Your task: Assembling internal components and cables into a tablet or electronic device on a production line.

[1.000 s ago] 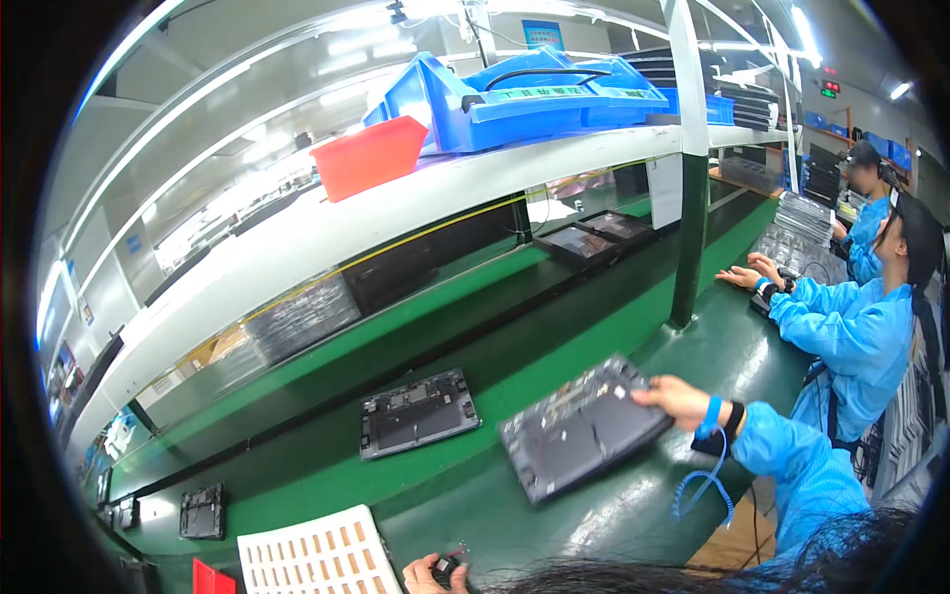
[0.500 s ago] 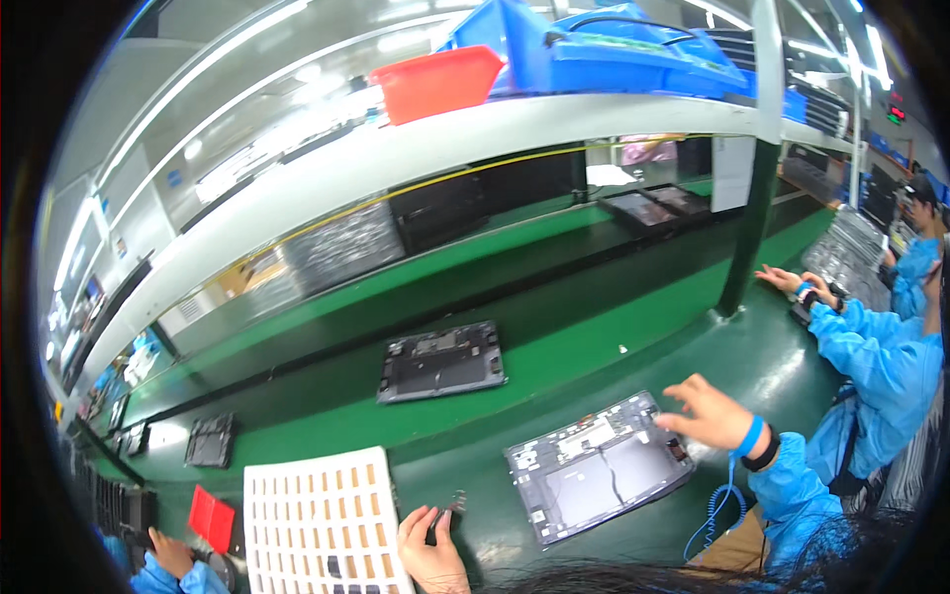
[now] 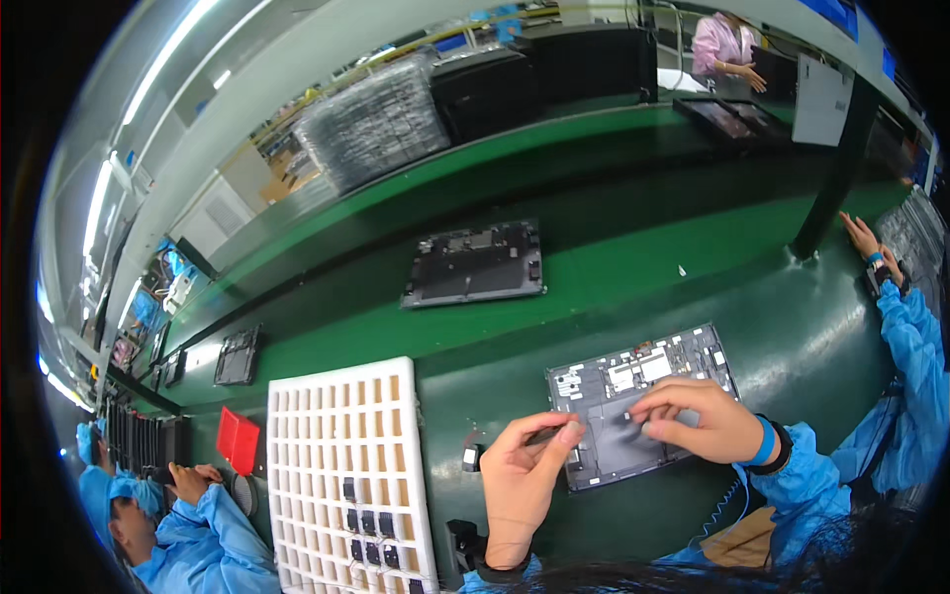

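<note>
An opened laptop base (image 3: 618, 436) lies on the green bench in front of me, its circuit board and white labels along the far edge. My left hand (image 3: 520, 485) is over its near-left corner, thumb and forefinger pinched together. My right hand (image 3: 698, 421) hovers above the base's right half, also in a pinch, with a tiny light-and-dark tip at its fingers. What either pinch holds is too small to name. Just left of my left hand, a small black part with a white label (image 3: 469, 457) rests on the bench.
Left of me is a white foam tray (image 3: 341, 369) with several small black parts. Beyond stands a red bin (image 3: 237, 441), near a co-worker's hands (image 3: 193, 482). Another laptop base (image 3: 475, 265) lies on the green belt. At right, a post (image 3: 836, 188) rises near another person's hands (image 3: 871, 247).
The view has tilted down. My left hand has let go of the small black part and moved right to the laptop base; my right hand has come down over the base and closed into a pinch.
</note>
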A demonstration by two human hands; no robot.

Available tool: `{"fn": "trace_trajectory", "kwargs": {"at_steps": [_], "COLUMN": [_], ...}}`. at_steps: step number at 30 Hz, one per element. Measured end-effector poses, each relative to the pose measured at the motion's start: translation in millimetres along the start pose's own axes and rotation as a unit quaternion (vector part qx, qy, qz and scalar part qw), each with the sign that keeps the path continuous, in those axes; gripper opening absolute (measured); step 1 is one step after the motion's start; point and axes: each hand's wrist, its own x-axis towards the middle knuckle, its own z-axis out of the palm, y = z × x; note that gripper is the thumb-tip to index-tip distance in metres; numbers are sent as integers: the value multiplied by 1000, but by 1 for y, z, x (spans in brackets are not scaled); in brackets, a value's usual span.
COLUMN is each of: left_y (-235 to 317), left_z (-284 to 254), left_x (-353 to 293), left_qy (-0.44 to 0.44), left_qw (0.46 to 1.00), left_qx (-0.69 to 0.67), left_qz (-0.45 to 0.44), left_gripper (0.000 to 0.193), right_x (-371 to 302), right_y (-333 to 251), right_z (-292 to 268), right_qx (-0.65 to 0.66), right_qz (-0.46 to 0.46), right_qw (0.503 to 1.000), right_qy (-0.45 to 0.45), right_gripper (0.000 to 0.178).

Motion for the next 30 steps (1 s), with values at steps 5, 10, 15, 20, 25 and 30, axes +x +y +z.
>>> {"fn": "trace_trajectory", "kwargs": {"at_steps": [5, 10, 15, 20, 25, 30], "left_y": [-19, -14, -15, -16, -20, -15], "left_z": [18, 33, 34, 35, 33, 36], "left_x": [-3, -11, -10, -14, -14, -7], "left_qy": [-36, -18, -9, -32, -53, -89], "left_qw": [998, 998, 997, 996, 997, 992], "left_qx": [-37, -28, -15, -36, -14, 4], "left_qz": [-28, -46, -82, -79, -61, -88], "left_gripper": [20, 17, 17, 17, 19, 18], "right_x": [-3, -7, -5, -10, -7, -5], "right_y": [-3, -4, 3, 0, -3, -2], "right_z": [7, 1, 1, 2, -1, -5], "right_qx": [30, -4, 8, 57, 114, 1], "right_qz": [18, -24, -8, 41, 75, -8], "right_qw": [999, 999, 999, 997, 991, 1000], "right_qy": [-10, 40, 50, 36, 7, 6], "right_gripper": [28, 24, 21, 18, 17, 11]}}
